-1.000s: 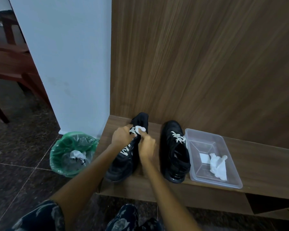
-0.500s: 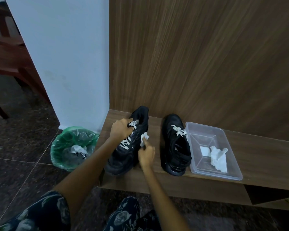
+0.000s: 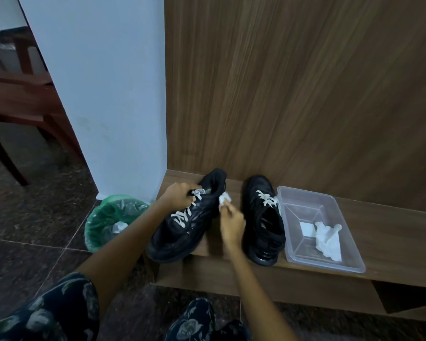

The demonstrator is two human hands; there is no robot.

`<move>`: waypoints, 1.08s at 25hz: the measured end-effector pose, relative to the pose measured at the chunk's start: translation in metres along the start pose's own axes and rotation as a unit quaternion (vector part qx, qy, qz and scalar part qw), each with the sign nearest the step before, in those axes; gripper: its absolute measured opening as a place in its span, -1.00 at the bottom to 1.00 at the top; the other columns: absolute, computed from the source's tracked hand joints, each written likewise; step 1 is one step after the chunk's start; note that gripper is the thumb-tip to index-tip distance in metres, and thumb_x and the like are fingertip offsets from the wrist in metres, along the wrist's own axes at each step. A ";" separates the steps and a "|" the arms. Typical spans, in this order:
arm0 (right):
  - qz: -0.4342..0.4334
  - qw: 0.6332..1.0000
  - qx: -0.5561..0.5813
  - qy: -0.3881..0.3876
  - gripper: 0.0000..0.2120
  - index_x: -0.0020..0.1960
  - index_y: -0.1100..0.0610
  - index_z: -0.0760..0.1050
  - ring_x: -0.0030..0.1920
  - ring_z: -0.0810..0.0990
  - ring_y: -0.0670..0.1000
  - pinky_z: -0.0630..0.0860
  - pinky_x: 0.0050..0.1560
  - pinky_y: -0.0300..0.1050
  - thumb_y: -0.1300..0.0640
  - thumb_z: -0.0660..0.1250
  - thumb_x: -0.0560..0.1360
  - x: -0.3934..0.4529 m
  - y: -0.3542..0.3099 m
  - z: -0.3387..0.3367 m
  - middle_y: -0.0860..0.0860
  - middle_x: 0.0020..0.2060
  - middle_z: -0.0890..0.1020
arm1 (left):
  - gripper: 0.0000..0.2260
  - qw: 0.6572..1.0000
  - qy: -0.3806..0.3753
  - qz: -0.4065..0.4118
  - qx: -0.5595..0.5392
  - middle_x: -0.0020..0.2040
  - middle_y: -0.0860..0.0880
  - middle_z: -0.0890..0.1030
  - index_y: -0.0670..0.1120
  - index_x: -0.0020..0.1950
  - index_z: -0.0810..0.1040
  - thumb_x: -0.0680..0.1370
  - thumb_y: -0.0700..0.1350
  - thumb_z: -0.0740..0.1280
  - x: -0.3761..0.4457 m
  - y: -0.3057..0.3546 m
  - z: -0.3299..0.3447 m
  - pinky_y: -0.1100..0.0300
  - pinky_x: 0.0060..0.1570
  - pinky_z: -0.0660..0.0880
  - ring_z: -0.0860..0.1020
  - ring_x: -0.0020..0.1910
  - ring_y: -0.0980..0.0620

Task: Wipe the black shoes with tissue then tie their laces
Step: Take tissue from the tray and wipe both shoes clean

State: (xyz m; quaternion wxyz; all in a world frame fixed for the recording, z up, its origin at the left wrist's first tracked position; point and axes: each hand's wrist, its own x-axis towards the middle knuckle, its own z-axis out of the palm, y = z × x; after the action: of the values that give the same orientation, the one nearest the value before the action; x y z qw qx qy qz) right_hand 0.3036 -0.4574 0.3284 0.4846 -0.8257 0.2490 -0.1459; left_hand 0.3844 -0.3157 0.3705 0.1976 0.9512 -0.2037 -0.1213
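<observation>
Two black shoes with white laces stand on a low wooden ledge [image 3: 391,244]. The left shoe [image 3: 182,230] is tilted, its toe hanging over the ledge's front edge. My left hand [image 3: 178,196] grips it at the top of the laces. My right hand [image 3: 231,223] pinches a crumpled white tissue [image 3: 224,198] against the shoe's right side near the collar. The right shoe [image 3: 263,217] sits upright beside it, untouched, laces loose.
A clear plastic tray [image 3: 349,264] right of the shoes holds white tissues [image 3: 327,238]. A green-lined bin [image 3: 94,227] with a used tissue stands on the dark floor to the left. A wood-panel wall [image 3: 305,94] backs the ledge; a white pillar [image 3: 103,94] stands at left.
My right hand has moved the tissue from the top of the left shoe's laces down onto its right side. The left hand has kept its hold on the shoe.
</observation>
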 end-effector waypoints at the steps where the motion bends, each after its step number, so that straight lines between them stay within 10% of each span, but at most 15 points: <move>1: 0.012 1.000 -0.009 0.001 -0.70 0.26 0.12 0.50 -0.06 0.60 0.13 0.39 -0.16 -0.19 0.16 0.21 0.54 0.017 -0.007 -0.002 0.22 0.01 0.65 | -0.57 1.000 -0.006 0.007 0.008 0.12 -0.18 0.63 0.08 0.38 0.38 0.53 -0.18 0.21 -0.002 0.000 0.001 0.10 0.08 0.45 0.56 0.09 -0.19; 8: -0.123 0.991 -0.060 0.008 -0.75 0.13 0.23 0.57 0.12 0.58 0.09 0.49 0.21 -0.07 0.34 0.27 0.49 -0.017 0.003 0.018 0.13 0.13 0.60 | -0.59 1.000 -0.001 0.013 0.013 0.08 -0.28 0.60 -0.12 0.43 0.28 0.58 -0.16 0.18 -0.004 -0.006 0.009 0.06 0.03 0.43 0.54 0.09 -0.24; 14: -0.114 0.986 -0.119 0.001 -0.70 0.18 0.23 0.53 0.13 0.55 0.11 0.44 0.14 -0.22 0.40 0.18 0.51 0.001 -0.009 0.006 0.15 0.16 0.56 | -0.76 0.997 0.000 -0.068 -0.033 -0.05 -0.29 0.61 -0.19 -0.26 0.42 0.55 -0.09 0.24 -0.003 -0.008 0.012 0.04 -0.05 0.47 0.57 0.00 -0.24; 18: -0.292 0.930 -0.179 -0.133 -0.67 0.05 0.15 0.57 0.00 0.53 0.03 0.54 -0.05 -0.20 0.29 0.43 0.30 -0.056 0.000 0.044 0.08 0.02 0.60 | -0.74 0.997 0.007 -0.067 -0.040 0.01 -0.26 0.62 -0.23 0.14 0.52 0.51 -0.17 0.21 -0.002 -0.009 0.015 0.08 -0.04 0.47 0.56 0.06 -0.23; 22: -0.259 0.931 -0.240 -0.088 -0.67 0.29 0.18 0.36 0.19 0.37 0.01 0.38 0.25 -0.09 0.10 0.10 0.58 -0.041 0.012 0.040 0.14 0.25 0.42 | -0.73 0.997 0.002 -0.064 -0.047 0.04 -0.29 0.59 -0.26 0.17 0.49 0.53 -0.17 0.19 -0.003 -0.011 0.018 0.06 -0.02 0.45 0.54 0.06 -0.24; 27: -0.135 0.979 -0.143 -0.048 -0.48 0.46 0.29 0.10 0.42 0.21 0.17 0.18 0.40 -0.12 0.08 0.13 0.59 -0.009 0.011 0.025 0.22 0.41 0.18 | -0.70 0.997 -0.002 -0.053 -0.054 0.05 -0.26 0.60 -0.16 0.25 0.48 0.55 -0.11 0.20 -0.003 -0.011 0.013 0.07 0.03 0.46 0.55 0.09 -0.23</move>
State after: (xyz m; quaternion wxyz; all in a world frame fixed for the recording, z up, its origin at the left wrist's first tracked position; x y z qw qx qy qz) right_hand 0.3055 -0.4385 0.3064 0.3487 -0.9186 0.1301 -0.1328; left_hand 0.3811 -0.3093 0.3542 0.2418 0.9482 -0.1465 -0.1449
